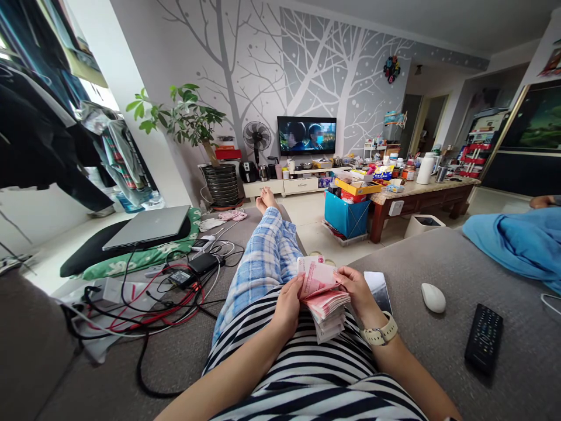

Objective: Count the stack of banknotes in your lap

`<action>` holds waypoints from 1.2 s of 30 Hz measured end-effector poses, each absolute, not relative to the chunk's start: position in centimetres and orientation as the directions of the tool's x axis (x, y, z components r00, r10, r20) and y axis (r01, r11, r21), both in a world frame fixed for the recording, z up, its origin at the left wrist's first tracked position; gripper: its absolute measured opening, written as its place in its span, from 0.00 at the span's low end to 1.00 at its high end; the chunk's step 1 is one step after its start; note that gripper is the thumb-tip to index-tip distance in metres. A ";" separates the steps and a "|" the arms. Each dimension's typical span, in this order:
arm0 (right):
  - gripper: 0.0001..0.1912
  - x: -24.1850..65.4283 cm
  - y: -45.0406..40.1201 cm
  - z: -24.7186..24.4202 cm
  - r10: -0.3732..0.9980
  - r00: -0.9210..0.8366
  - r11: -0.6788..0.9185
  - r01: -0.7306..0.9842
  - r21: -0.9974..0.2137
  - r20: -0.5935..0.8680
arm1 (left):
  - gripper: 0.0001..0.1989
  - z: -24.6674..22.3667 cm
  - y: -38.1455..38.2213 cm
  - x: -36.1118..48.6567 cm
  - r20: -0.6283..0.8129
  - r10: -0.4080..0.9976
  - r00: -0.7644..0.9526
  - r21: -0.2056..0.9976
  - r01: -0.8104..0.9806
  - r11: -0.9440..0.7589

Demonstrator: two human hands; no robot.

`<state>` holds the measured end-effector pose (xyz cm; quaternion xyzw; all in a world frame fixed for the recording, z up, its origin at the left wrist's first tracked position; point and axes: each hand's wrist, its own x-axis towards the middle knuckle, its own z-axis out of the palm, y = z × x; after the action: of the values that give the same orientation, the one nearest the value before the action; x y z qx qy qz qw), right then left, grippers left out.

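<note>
A stack of red and white paper packets (pixel 326 307), fanned out in layers, rests over the striped shirt at my lap. My left hand (pixel 289 301) is closed on the left edge of the upper red-and-white sheet (pixel 316 276). On the other side, my right hand (pixel 354 289), with a pale watch on the wrist, pinches the sheet's right edge. The lower layers hang beneath both hands. Whether the papers are joined together cannot be made out.
Right of my lap lie a phone (pixel 377 289), a white mouse (pixel 433 297) and a black remote (pixel 484 338). Tangled cables (pixel 144 316) and a laptop (pixel 149 227) are at left. A cluttered table (pixel 416 190) stands beyond; another person's hand (pixel 542 202) shows at far right.
</note>
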<state>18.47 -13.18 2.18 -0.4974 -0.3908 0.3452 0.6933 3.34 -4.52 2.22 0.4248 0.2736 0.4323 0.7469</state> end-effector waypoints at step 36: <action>0.12 18.0 -12.2 2.3 0.898 0.423 0.183 -0.115 -0.976 0.119 | 0.13 3.5 -5.6 3.0 -0.026 0.815 0.579 0.922 -0.301 0.243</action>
<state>17.99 -12.19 2.27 -0.5144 -0.3807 0.3792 0.6684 2.96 -5.56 3.50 0.4876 0.2636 0.3753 0.7429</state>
